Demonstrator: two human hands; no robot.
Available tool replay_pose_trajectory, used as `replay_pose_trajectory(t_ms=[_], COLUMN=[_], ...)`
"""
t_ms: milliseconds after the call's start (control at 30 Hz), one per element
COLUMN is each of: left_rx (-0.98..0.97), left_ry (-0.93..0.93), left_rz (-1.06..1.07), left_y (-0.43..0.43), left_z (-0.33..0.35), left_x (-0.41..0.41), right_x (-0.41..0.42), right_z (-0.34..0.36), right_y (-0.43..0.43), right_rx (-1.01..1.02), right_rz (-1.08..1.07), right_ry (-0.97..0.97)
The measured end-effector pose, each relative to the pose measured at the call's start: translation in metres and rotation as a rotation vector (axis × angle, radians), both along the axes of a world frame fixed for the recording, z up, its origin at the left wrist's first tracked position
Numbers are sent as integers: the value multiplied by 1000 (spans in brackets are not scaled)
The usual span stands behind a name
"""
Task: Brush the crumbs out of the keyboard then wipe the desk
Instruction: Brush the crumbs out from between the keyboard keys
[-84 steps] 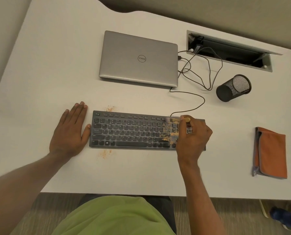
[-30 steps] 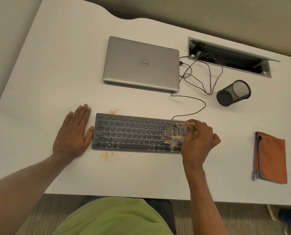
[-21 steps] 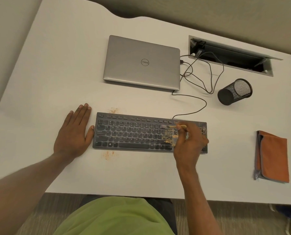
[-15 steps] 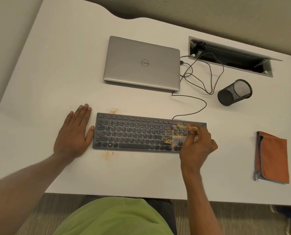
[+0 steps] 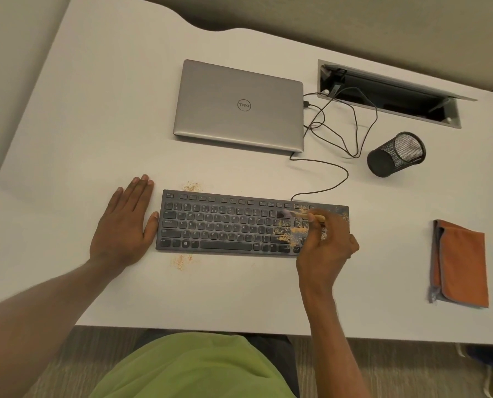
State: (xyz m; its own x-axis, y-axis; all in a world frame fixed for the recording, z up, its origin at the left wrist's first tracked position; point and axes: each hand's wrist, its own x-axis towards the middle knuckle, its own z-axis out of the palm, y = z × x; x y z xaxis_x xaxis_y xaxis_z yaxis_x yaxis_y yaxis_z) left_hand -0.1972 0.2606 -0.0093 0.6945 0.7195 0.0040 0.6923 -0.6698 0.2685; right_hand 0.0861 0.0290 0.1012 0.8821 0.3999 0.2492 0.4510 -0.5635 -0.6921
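Crumbs (image 5: 289,232) lie thickest on the right-hand keys of the keyboard (image 5: 228,222), just under my right hand (image 5: 325,248), whose fingers are curled round the small brush (image 5: 311,216). My left hand (image 5: 124,225) lies flat and spread on the table (image 5: 81,124), thumb at the keyboard's left end. I'd use short, light strokes toward one edge, bristles down into the gaps, with the left hand bracing. An orange cloth (image 5: 459,262) lies well to the right for wiping.

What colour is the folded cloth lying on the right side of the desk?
The folded cloth is orange with a grey edge, seen best in the head view.
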Motion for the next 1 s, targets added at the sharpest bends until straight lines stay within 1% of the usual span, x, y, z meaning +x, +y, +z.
replay_pose_trajectory(t_ms=[67, 133, 233, 333, 433, 533, 600, 667, 733, 867, 933, 1000], left_rx=[-3, -3, -4, -3, -3, -1, 0, -3, -7, -3, 4, 6], left_ry=[-4, -5, 0, 1, -4, -5, -5, -2, 0, 3, -4, -7], left_rz=[2, -1, -1, 1, -1, 1, -2, -4, -4, -1, -2, -2], left_y=[0, 0, 0, 0, 0, 0, 0, 0, 0, 0, 0, 0], left_z=[1, 0, 0, 0, 0, 0, 0, 0, -1, -1, -1, 0], left_x=[0, 0, 0, 0, 0, 0, 0, -1, -1, -1, 0, 0], right_x=[-4, -8, -6, 1, 3, -3, -7, -9, -7, -2, -5, -10], right_z=[0, -2, -5, -6, -2, 2, 2, -2, -6, -7, -6, -3], right_y=[3, 5, 2, -8, -11, -5, -1, 1, -2, -13, -13, -11], right_rx=[40, 25, -36, -93, -79, 8, 12, -11, -39, -80, -61, -2], right_rz=[124, 190, 182, 94, 38, 115, 178, 195, 159, -5, -48, -68], right_ry=[68, 97, 57, -30, -69, -28, 9, 38, 19, -61, -71, -41])
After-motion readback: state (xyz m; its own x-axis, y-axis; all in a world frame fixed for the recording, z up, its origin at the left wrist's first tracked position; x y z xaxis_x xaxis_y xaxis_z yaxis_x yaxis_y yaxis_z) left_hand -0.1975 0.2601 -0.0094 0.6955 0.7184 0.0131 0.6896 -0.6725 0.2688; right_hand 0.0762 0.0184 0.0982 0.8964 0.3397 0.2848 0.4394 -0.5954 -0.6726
